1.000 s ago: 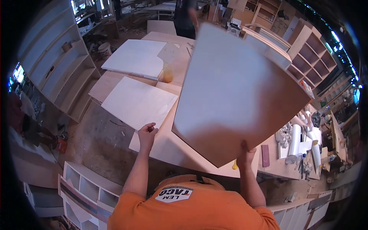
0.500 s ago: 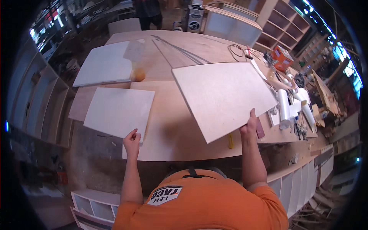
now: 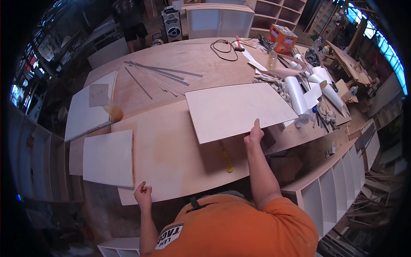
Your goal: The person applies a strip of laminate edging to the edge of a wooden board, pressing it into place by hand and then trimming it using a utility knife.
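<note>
Your wooden table (image 3: 180,55) carries pale boards (image 3: 108,158) at left, thin strips (image 3: 171,71) (loosely fanned) farther off, and a white roll (image 3: 295,93) and orange box (image 3: 282,39) at right.

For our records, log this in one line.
right hand: grips white board | left hand: empty, near another board | yellow tool: on table

Yellow object (image 3: 227,162) partly hidden by held white panel (image 3: 239,112) (kind unclear), person (image 3: 127,19) cropped at top
</note>
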Motion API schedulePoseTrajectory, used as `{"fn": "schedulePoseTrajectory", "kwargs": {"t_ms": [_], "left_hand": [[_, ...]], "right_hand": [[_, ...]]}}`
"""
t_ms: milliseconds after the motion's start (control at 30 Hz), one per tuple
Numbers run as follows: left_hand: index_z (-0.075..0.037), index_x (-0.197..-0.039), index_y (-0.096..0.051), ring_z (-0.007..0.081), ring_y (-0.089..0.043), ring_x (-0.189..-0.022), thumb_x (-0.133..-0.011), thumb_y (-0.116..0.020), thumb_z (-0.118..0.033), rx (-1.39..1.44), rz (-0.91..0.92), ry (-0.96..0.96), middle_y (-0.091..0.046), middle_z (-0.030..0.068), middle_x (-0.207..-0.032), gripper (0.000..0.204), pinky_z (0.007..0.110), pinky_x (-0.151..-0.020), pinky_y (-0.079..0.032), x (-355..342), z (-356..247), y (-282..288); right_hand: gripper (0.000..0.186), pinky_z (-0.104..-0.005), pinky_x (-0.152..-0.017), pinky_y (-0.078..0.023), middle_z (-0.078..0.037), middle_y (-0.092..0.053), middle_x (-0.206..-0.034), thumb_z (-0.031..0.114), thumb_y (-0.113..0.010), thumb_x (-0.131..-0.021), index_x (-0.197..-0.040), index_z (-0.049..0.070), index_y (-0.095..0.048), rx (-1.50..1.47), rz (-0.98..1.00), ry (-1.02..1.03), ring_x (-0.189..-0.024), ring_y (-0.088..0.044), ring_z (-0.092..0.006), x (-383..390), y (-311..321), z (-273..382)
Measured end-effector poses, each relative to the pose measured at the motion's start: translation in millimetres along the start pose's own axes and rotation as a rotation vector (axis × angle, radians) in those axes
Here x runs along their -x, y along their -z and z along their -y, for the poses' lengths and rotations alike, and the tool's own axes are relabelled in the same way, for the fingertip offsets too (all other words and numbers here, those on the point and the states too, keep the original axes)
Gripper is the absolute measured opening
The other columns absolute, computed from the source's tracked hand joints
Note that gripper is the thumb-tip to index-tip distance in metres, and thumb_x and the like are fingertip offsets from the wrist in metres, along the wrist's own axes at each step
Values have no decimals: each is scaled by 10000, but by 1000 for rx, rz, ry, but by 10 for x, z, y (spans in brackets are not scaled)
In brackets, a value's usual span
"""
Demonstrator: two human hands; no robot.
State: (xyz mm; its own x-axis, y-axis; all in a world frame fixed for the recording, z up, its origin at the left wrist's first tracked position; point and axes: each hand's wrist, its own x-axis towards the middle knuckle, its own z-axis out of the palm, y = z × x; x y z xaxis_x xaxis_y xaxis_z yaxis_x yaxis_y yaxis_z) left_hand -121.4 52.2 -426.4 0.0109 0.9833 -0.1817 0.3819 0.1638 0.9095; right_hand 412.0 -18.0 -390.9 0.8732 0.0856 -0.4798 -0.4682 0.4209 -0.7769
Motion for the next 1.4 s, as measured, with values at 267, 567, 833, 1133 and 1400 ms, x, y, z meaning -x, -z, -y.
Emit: {"fn": "schedulePoseTrajectory", "kwargs": {"t_ms": [267,567,833,1133,1400], "left_hand": [[112,-1173,-607,101,-616,-679,-800,-657,16,-202,-52,23,-658,68,-764,389,231,-648,-506,457,-266,-471],[12,-1032,-722,159,-660,-651,-752,-600,-1,-543,-282,195,-707,161,-788,306,263,-658,-531,1249,172,-342],[-21,-939,-750,371,-683,-853,-714,-578,-40,-786,-307,361,-700,232,-900,285,405,-826,-536,2221,733,-208],[-61,-886,-769,360,-669,-929,-626,-627,-52,-898,-277,494,-700,217,-920,297,397,-878,-527,2931,1269,-57],[-47,-971,-754,374,-661,-976,-584,-643,-59,-747,-187,533,-698,220,-985,403,402,-923,-512,2647,1037,-197]], "right_hand": [[467,-355,-782,-540,-150,-628,-1086,283,-634,-940,-1101,-149,-555,87,88,-35,-923,-630,-213,-691,-272,27],[525,-377,-755,-533,-153,-629,-1019,337,-672,-904,-999,-171,-576,279,123,-18,-866,-603,-209,-1561,-1069,-173],[631,-378,-786,-529,-165,-617,-1032,418,-677,-889,-984,-194,-558,277,112,-28,-870,-591,-228,-2006,-1112,-588],[648,-407,-701,-556,-158,-624,-1028,474,-615,-913,-1071,-151,-549,467,231,-65,-839,-619,-218,-2071,-946,-567],[518,-386,-506,-582,-157,-656,-874,464,-554,-942,-1105,-27,-551,897,383,-266,-656,-662,-259,-1929,-786,-134]]}}
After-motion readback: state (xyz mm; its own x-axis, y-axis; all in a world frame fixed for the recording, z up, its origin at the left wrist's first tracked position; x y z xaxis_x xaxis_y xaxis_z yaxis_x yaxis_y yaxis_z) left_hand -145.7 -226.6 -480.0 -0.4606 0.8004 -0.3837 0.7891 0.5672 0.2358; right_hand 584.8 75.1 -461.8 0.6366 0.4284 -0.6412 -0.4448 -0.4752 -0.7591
